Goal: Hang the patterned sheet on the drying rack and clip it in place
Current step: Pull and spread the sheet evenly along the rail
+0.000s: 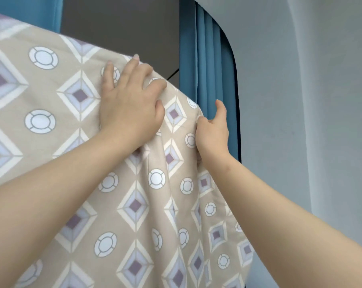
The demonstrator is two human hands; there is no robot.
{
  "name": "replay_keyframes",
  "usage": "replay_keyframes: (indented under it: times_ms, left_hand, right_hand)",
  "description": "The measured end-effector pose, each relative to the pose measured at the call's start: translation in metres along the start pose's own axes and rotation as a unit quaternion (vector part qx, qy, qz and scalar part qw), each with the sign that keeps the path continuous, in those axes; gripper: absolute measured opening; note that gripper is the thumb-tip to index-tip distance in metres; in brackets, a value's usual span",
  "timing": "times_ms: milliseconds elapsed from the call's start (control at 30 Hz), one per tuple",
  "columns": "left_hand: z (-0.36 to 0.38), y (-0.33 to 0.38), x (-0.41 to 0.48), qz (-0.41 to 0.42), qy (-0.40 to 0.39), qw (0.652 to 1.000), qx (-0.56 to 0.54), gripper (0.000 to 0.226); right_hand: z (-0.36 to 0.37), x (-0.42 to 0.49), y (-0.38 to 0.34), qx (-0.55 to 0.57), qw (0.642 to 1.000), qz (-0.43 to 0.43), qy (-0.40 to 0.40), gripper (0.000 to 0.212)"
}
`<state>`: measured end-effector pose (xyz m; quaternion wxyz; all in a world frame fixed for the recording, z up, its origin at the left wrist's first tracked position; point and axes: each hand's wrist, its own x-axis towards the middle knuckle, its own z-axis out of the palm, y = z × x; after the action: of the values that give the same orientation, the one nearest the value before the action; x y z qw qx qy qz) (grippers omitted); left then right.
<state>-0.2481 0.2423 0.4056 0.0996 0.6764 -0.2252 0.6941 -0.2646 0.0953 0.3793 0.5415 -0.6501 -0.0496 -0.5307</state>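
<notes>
So the sheet [76, 125] is up. It's draped over something high and hangs across most of the view, beige with diamonds and rings on it. It falls in a few soft folds toward its right edge, which I'd guess is why both hands are working that end, squaring it off before any clip goes on. No clips in sight, so I'd call the hanging part nearly done and the clipping not started.

Behind the sheet's top right corner there's a blue curtain [207, 59], and a thin dark bar [173, 73] pokes out from under the top fold right there. Probably the drying rack, but that's all of it I can see. The rest is under the cloth.

The left hand [130, 100] lies on the front of the sheet just below the top fold, arm stretched up, fingers spread with the tips reaching the fold. That grip is open, just pressing the cloth flat. Looks like it's pinning the sheet so it doesn't slide while the other side gets tugged.

The right hand [213, 129] is at the sheet's right edge, a bit lower than the left, arm reaching up too. The thumb sticks up free while the fingers curl round the edge and bunch it, so that grip is closed on the sheet.
</notes>
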Motion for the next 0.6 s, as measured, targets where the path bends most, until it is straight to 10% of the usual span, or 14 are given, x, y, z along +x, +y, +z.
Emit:
replay_keyframes:
  times_ms: [200,600]
  left_hand:
    - [-0.001,-0.005,0.020,0.039,-0.007,0.998,0.042,0.036]
    - [-0.006,-0.001,0.055,0.024,-0.115,0.990,0.078,0.033]
  right_hand:
    - [0.008,0.020,-0.001,-0.017,0.997,0.061,-0.040,0.023]
    - [-0.010,0.048,-0.016,-0.114,0.992,-0.052,0.029,0.024]
